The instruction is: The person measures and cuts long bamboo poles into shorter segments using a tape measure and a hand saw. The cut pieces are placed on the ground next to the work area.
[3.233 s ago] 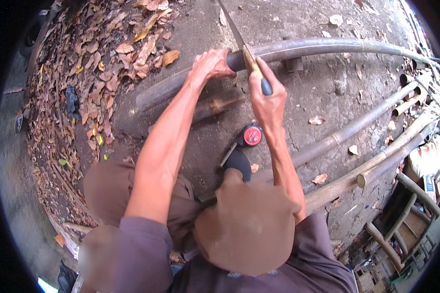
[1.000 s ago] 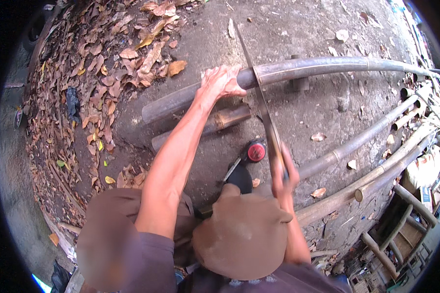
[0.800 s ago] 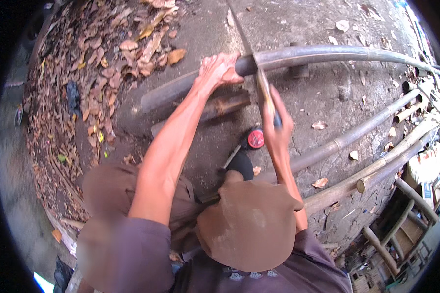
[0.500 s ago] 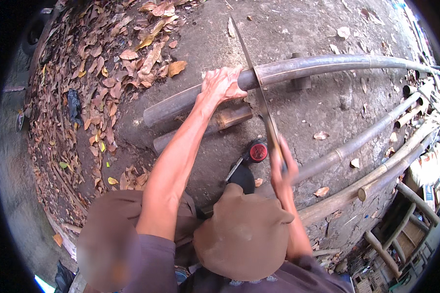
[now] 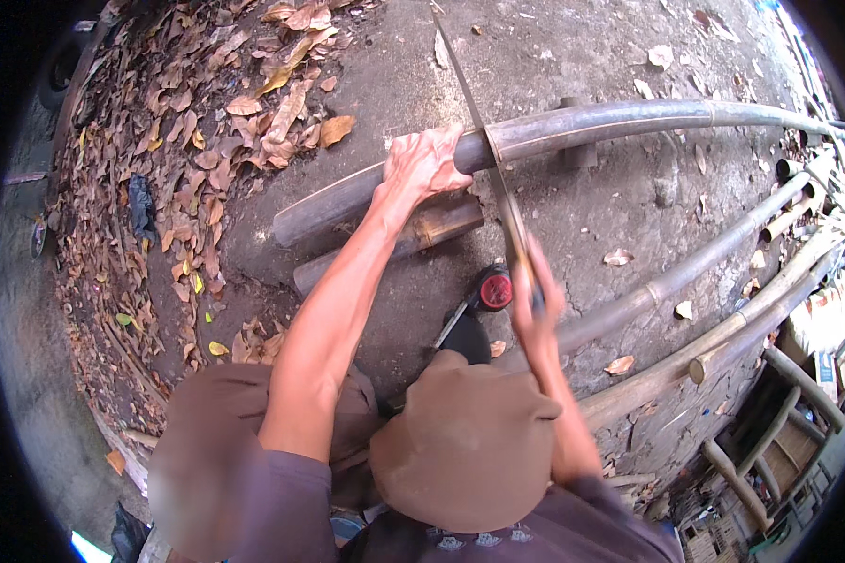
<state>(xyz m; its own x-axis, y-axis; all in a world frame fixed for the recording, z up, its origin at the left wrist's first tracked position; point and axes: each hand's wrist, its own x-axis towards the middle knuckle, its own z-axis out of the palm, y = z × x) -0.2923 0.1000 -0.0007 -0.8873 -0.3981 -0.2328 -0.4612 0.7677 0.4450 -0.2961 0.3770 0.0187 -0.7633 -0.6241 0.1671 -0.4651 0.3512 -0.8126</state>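
A long dark bamboo pole [image 5: 620, 131] stretches from the middle left toward the far right. My left hand [image 5: 426, 165] is closed around it just left of the saw cut, thumb on the near side. In my right hand [image 5: 537, 298], slightly blurred, is the handle of a handsaw. The long thin blade of the handsaw [image 5: 467, 92] lies across the pole, right beside my left hand, with its tip pointing away from me. A shorter piece of bamboo [image 5: 432, 230] lies on the ground under my left forearm.
Under the pole stands a short dark block [image 5: 577, 155]. A tape measure with a red face [image 5: 495, 292] sits by my foot. More bamboo poles [image 5: 652, 298] lie to the right, near a wooden frame [image 5: 770, 446]. Dry leaves [image 5: 183, 159] cover the ground at left.
My right hand has shifted slightly with the saw, whose blade still crosses the pole at the same spot. The left hand keeps its grip.
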